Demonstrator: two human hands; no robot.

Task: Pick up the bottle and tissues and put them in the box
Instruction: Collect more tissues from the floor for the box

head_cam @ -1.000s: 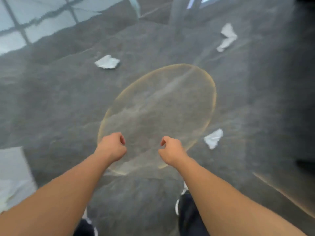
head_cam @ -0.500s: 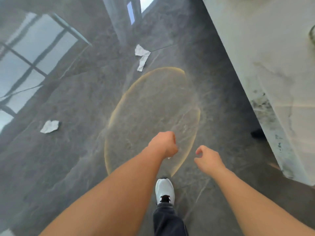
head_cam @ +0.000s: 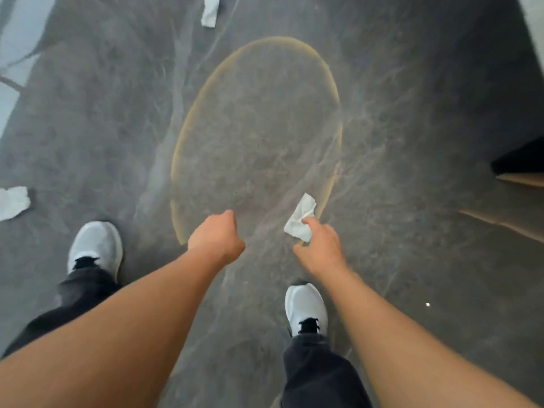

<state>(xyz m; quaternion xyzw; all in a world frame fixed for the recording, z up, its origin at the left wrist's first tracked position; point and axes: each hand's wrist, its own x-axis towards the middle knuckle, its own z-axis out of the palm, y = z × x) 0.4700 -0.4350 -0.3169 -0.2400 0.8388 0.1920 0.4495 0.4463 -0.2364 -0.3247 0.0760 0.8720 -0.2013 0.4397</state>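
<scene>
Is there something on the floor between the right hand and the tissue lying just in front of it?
Nothing visible. The right hand is directly at the tissue, its fingers on or over it, with only bare floor around. Whether it is gripped cannot be told.

Three white tissues are showing on the dark grey marbled floor point(head_cam: 412, 113). The nearest tissue point(head_cam: 300, 219) is crumpled into an elongated, creased wad, tilting up and to the right; its lower end is sitting against the fingertips of the right hand point(head_cam: 319, 250), though whether it is being gripped or merely overlapped cannot be told. A second tissue point(head_cam: 11, 202) is lying flat and rumpled at the left edge. A third tissue point(head_cam: 210, 10), narrow and folded, is lying at the top edge, well apart from both.
</scene>
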